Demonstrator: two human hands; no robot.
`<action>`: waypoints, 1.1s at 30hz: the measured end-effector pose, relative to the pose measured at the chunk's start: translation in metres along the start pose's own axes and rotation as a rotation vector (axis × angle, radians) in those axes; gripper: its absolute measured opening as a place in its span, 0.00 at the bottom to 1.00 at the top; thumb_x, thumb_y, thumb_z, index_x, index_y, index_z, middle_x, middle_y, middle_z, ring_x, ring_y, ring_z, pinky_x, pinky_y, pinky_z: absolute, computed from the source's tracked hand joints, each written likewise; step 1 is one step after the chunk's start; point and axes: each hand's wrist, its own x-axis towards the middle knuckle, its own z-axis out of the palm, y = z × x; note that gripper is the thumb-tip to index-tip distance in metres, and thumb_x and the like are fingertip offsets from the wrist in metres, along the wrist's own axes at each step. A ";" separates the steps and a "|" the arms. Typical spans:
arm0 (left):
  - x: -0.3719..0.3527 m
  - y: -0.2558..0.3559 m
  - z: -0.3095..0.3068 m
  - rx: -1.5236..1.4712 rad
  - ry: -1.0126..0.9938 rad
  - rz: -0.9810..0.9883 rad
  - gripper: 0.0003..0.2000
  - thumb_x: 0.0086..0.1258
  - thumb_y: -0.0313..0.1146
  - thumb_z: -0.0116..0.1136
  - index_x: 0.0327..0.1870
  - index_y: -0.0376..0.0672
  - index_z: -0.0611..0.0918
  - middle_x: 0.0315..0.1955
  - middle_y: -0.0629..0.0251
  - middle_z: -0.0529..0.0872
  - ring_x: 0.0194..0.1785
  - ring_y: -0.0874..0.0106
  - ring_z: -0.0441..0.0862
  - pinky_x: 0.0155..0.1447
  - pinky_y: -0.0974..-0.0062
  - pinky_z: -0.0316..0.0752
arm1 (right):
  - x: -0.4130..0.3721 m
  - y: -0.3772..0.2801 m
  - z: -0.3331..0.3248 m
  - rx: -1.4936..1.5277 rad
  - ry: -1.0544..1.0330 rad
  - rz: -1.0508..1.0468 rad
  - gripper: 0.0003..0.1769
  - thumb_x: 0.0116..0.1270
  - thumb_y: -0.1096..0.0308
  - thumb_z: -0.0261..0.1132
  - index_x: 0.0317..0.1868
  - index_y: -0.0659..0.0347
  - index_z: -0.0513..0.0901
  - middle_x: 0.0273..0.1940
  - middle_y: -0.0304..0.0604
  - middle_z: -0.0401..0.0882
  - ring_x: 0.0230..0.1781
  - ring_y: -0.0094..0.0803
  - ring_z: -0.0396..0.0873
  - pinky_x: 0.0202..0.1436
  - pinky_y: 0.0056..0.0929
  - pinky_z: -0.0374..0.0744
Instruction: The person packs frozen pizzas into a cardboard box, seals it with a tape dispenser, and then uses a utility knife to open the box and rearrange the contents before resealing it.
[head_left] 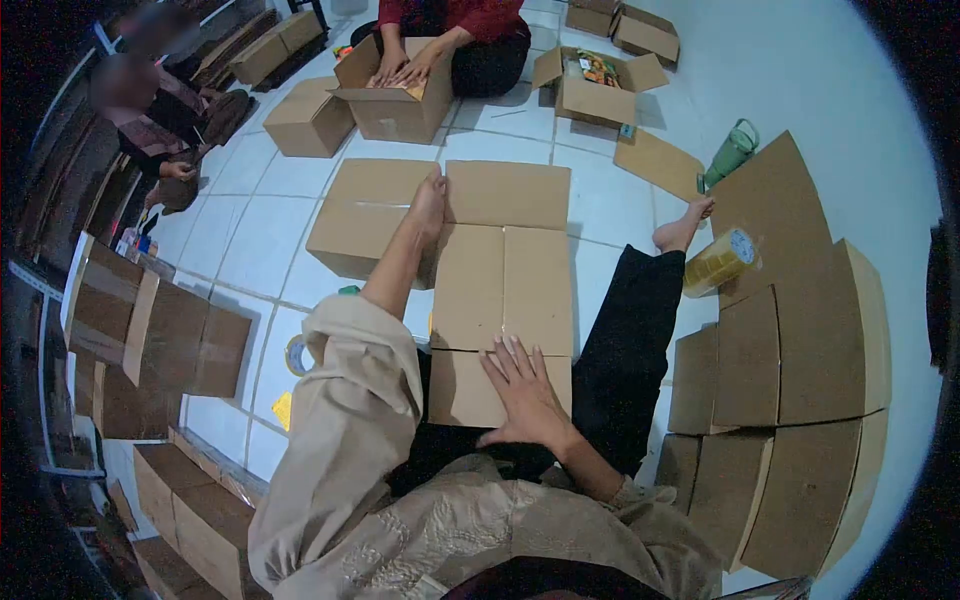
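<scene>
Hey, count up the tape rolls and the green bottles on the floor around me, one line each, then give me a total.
Tape rolls: 2
Green bottles: 1
Total: 3

A roll of yellow tape (720,262) sits on stacked closed cartons (800,400) at the right, with a green bottle (730,152) beyond. On the white tiled floor (600,200) lie a flat cardboard sheet (658,162) and an open box of colourful packets (597,85). A person in red (470,30) leans over another open carton (395,100). Taped cartons (150,340) stand at the left.
</scene>
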 end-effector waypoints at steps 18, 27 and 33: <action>-0.262 -0.014 0.026 1.481 -0.237 0.753 0.42 0.42 0.47 0.68 0.65 0.60 0.64 0.66 0.53 0.57 0.69 0.50 0.53 0.65 0.39 0.42 | 0.030 0.037 -0.039 -0.133 0.336 -0.157 0.19 0.53 0.52 0.65 0.28 0.63 0.81 0.32 0.48 0.74 0.49 0.44 0.73 0.67 0.58 0.55; -0.278 -0.008 -0.012 1.589 0.446 1.271 0.20 0.45 0.35 0.67 0.43 0.63 0.82 0.65 0.65 0.65 0.66 0.60 0.59 0.64 0.55 0.47 | 0.024 0.137 -0.038 -0.265 0.334 0.426 0.31 0.53 0.64 0.66 0.56 0.66 0.69 0.55 0.53 0.67 0.60 0.44 0.63 0.68 0.56 0.52; -0.310 0.009 -0.038 1.749 -0.049 0.351 0.41 0.41 0.46 0.72 0.63 0.60 0.67 0.70 0.60 0.49 0.72 0.54 0.45 0.62 0.32 0.36 | 0.121 0.190 -0.011 0.892 0.610 0.268 0.32 0.60 0.56 0.62 0.59 0.67 0.66 0.61 0.49 0.65 0.60 0.39 0.64 0.69 0.41 0.54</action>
